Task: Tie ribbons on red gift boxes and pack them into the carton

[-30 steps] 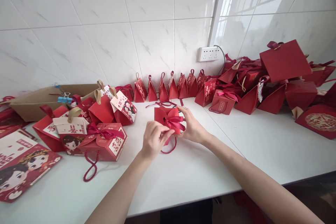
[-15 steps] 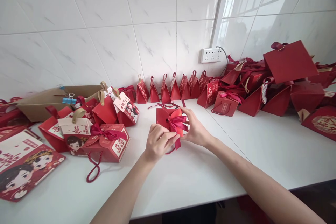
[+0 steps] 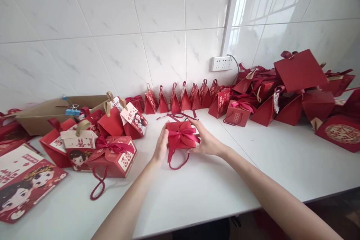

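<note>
Between my two hands sits a small red gift box (image 3: 187, 143) on the white table, its flaps folded over the top. A dark pink ribbon bow (image 3: 182, 133) lies across its lid. From the near side hangs a twisted cord handle (image 3: 179, 165). My left hand (image 3: 161, 144) is pressed along the box's left side. My right hand (image 3: 206, 138) curves round its right side, thumb and fingers against it. The undersides of both hands are partly hidden. Just behind the box lie loose dark red ribbons (image 3: 180, 115).
A row of small triangular red boxes (image 3: 174, 104) stands by the tiled wall. Finished-looking boxes, among them a ribboned box (image 3: 112, 159), and an open cardboard carton (image 3: 36, 120) are at left. A pile of red boxes (image 3: 292, 110) fills the right, near a power strip (image 3: 222, 63).
My left hand has let go of the ribbon and moved to the box's left side. The box has turned so its bow faces up and its cord handle shows at the front.
</note>
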`<state>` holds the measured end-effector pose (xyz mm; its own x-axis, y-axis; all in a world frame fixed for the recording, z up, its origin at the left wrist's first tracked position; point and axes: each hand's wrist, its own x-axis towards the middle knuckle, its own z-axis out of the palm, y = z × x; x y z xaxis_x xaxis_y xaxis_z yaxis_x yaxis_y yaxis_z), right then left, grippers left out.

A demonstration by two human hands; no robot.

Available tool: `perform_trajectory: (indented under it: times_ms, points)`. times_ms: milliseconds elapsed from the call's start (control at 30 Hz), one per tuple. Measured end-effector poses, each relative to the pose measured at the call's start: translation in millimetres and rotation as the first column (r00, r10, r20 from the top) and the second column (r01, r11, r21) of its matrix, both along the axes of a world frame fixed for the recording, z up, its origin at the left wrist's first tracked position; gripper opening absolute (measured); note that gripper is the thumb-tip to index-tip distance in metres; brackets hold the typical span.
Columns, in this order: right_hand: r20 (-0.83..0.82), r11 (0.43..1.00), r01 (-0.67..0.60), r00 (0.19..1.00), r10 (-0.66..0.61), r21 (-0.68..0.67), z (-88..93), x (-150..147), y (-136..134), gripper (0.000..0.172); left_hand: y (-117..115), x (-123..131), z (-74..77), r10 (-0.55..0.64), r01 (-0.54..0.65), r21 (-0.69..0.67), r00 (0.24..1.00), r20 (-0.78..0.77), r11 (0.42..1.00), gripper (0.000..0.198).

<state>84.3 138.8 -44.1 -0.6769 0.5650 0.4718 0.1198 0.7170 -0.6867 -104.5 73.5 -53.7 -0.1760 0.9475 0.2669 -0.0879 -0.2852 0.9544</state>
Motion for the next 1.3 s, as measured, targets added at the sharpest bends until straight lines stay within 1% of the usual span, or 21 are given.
perform_trajectory:
  times_ms: [100, 167, 367, 633, 700, 767, 833, 867, 900, 933, 967, 1000, 1033, 1067, 1100, 1167, 1233, 1300]
  points:
    - [-0.003, 0.998, 0.043, 0.999, -0.043, 0.039, -1.8, 1, 3, 0.104, -5, 1, 3.3, -0.066, 0.071, 0.043, 0.993, -0.096, 0.997, 0.063]
    - [-0.005, 0.997, 0.049, 0.999, -0.048, 0.053, -1.6, 2, 4, 0.103, -7, 1, 5.7, -0.058, 0.064, 0.038, 0.988, -0.143, 0.997, 0.063]
    - [0.002, 0.996, 0.031, 1.0, -0.031, 0.084, -0.5, 2, 5, 0.102, -5, 0, 8.8, 0.066, -0.062, 0.028, 0.983, -0.172, 0.998, 0.045]
    - [-0.012, 0.997, -0.006, 1.0, 0.007, 0.073, -2.2, 1, 1, 0.102, -5, -2, 11.5, 0.219, -0.213, 0.052, 0.945, -0.244, 0.976, 0.037]
    - [-0.017, 0.998, -0.009, 1.0, 0.01, 0.055, -2.2, 0, 0, 0.102, -4, -3, 8.7, 0.198, -0.198, 0.022, 0.955, -0.22, 0.98, 0.043]
    - [-0.052, 1.0, 0.001, 0.999, -0.001, 0.002, -1.9, -1, 0, 0.103, -1, -5, 3.5, 0.136, -0.14, -0.029, 0.983, -0.122, 0.99, 0.054]
    - [-0.136, 0.992, 0.016, 0.99, -0.034, -0.128, -0.8, 0, 3, 0.103, 4, -8, -2.6, 0.093, -0.092, -0.064, 0.996, 0.001, 0.994, 0.065]
    - [-0.19, 0.973, 0.004, 0.981, -0.049, -0.233, 0.2, 0, 6, 0.099, 6, -9, -5.2, 0.096, -0.092, -0.072, 0.995, 0.041, 0.993, 0.069]
    - [-0.248, 0.933, -0.03, 0.967, -0.065, -0.36, 1.6, 1, 8, 0.092, 8, -11, -7.1, 0.109, -0.105, -0.079, 0.993, 0.054, 0.991, 0.072]
    - [-0.302, 0.865, -0.082, 0.95, -0.083, -0.495, 3.4, 2, 11, 0.082, 10, -12, -8.3, 0.123, -0.119, -0.09, 0.992, 0.04, 0.989, 0.073]
    - [-0.352, 0.773, -0.149, 0.93, -0.102, -0.616, 5.6, 4, 13, 0.074, 11, -14, -8.8, 0.133, -0.132, -0.099, 0.991, 0.004, 0.986, 0.073]
    - [-0.399, 0.675, -0.22, 0.909, -0.121, -0.704, 8.0, 6, 15, 0.069, 11, -14, -8.7, 0.14, -0.143, -0.104, 0.989, -0.044, 0.984, 0.071]
    - [-0.446, 0.591, -0.286, 0.884, -0.141, -0.755, 10.5, 8, 16, 0.07, 11, -15, -8.1, 0.142, -0.152, -0.103, 0.985, -0.093, 0.983, 0.069]
    - [-0.49, 0.535, -0.34, 0.856, -0.165, -0.773, 12.9, 11, 17, 0.072, 11, -15, -7.4, 0.143, -0.157, -0.1, 0.98, -0.139, 0.982, 0.067]
    - [-0.529, 0.509, -0.381, 0.829, -0.182, -0.771, 15.1, 14, 16, 0.073, 12, -16, -6.7, 0.146, -0.165, -0.097, 0.974, -0.174, 0.981, 0.066]
    - [-0.585, 0.506, -0.431, 0.787, -0.194, -0.747, 18.7, 21, 13, 0.071, 12, -16, -5.5, 0.162, -0.185, -0.092, 0.963, -0.216, 0.978, 0.064]
    - [-0.594, 0.506, -0.432, 0.776, -0.214, -0.746, 21.3, 32, 7, 0.071, 14, -18, -4.8, 0.169, -0.198, -0.09, 0.952, -0.255, 0.976, 0.062]
    - [-0.564, 0.513, -0.389, 0.788, -0.245, -0.765, 24.8, 51, -2, 0.073, 15, -22, -4.7, 0.157, -0.197, -0.092, 0.933, -0.325, 0.976, 0.057]
